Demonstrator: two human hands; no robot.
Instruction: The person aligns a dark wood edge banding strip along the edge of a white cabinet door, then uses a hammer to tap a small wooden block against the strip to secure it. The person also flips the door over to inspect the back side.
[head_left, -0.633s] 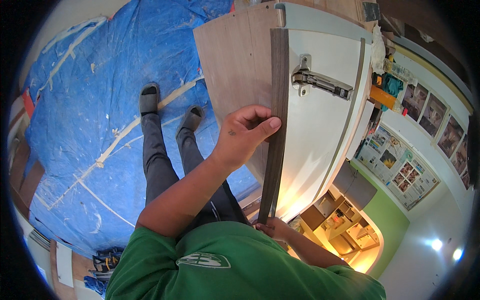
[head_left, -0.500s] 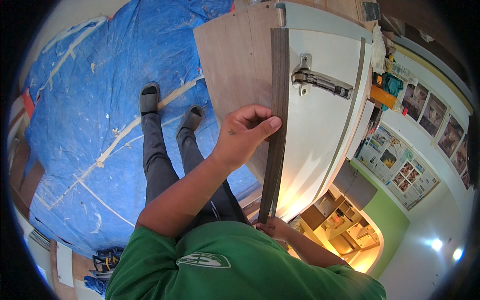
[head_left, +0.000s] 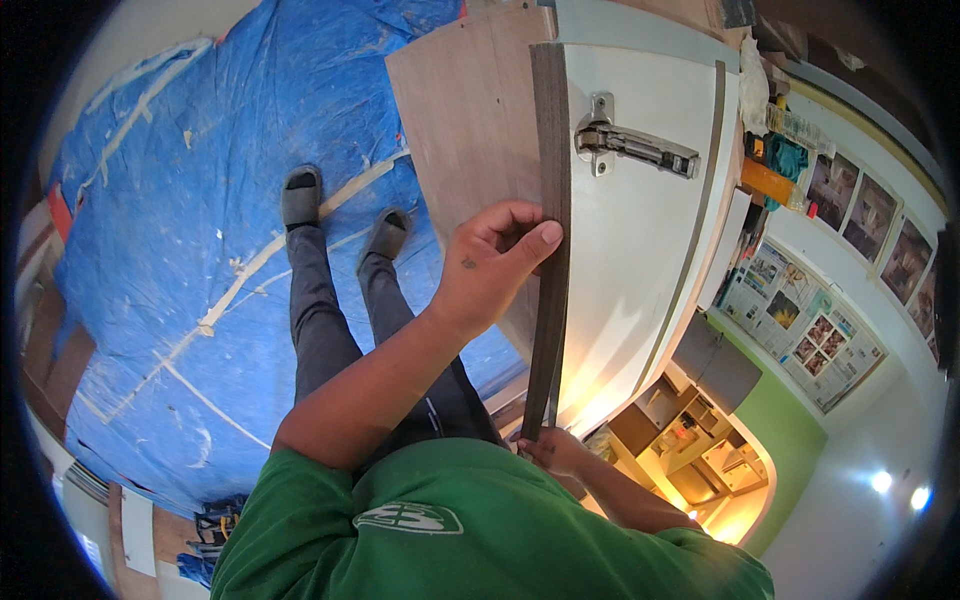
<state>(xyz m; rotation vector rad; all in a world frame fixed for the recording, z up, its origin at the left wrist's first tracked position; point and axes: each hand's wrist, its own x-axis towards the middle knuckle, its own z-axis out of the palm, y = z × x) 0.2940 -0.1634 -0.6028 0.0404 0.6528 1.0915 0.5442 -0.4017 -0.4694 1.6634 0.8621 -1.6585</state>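
A white cabinet door panel stands on edge in front of me, with a metal concealed hinge on its white face. Down its near left side runs a long, dark wood-grain edge strip. My left hand is closed at mid-length on this strip, thumb on top and fingers curled beneath, partly hidden. Close to my body, my right hand grips the strip's lower end; its fingertips are mostly hidden.
A bare plywood panel lies left of the door. Blue sheeting with tape covers the floor under my feet. At the right are an orange bottle, a clear bottle and newspaper sheets. Lit shelving shows below.
The door, its hinge and the dark strip have shifted slightly up and left in view. My left hand keeps its grip, nearly in place; my right hand has moved slightly right.
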